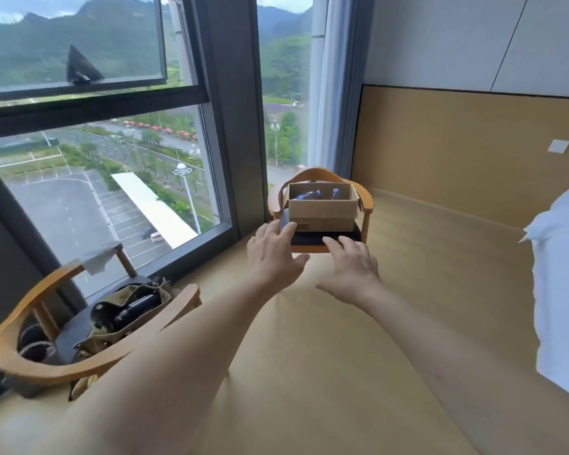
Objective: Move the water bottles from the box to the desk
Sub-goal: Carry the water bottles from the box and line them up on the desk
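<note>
An open cardboard box (322, 210) stands on the dark seat of a wooden armchair (368, 205) by the window. Blue-capped water bottles (309, 194) show over its front wall; most of them is hidden inside. My left hand (271, 256) is stretched out in front of the box's left corner, fingers straight and spread, holding nothing. My right hand (350, 266) reaches out beside it, below the box's front, fingers also straight and empty. Neither hand touches the box. No desk is in view.
A second wooden armchair (46, 366) at the lower left holds a khaki bag (125, 320) with dark items. A big window (96, 178) fills the left side. A bed with white linen (559, 277) lines the right edge. Light wooden floor (408, 323) runs between.
</note>
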Available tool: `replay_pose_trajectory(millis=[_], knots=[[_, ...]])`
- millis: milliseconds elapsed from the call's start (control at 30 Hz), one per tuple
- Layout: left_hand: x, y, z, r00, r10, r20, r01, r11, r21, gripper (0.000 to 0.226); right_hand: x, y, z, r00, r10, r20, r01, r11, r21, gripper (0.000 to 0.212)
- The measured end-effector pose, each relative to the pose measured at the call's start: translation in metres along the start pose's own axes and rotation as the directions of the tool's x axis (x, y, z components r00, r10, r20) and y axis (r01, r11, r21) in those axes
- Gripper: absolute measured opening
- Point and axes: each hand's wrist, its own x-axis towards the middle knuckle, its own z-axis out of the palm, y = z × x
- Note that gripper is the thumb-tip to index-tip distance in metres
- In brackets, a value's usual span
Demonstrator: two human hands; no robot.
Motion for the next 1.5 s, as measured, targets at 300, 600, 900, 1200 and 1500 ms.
replay_pose_trajectory(millis=[300,600,900,1200,1500], knots=[[0.181,0.019,0.043,0.999,0.026,-0.019,-0.027,0.998,-0.061,0.071,0.189,0.037,-0.022,0.999,-0.030,-0.038,0.029,0.999,-0.019,0.093],[0.354,-0.013,0.112,0.997,0.079,0.015,-0.077,0.992,-0.101,0.071,0.365,0.058,0.008,0.999,0.028,-0.039,-0.029,1.000,-0.008,0.093],[0.556,-0.066,0.178,0.980,0.166,0.111,-0.155,0.983,-0.101,0.066,0.566,0.054,0.040,0.983,0.173,-0.066,-0.171,0.985,0.037,0.094],[0.684,-0.084,0.261,0.957,0.177,0.230,-0.137,0.974,-0.182,0.061,0.710,0.087,0.079,0.962,0.274,-0.002,-0.272,0.957,0.096,0.085],[0.809,-0.089,0.389,0.919,0.080,0.387,-0.048,0.995,-0.091,0.070,0.863,0.173,0.150,0.925,0.348,0.154,-0.371,0.916,0.156,0.086]])
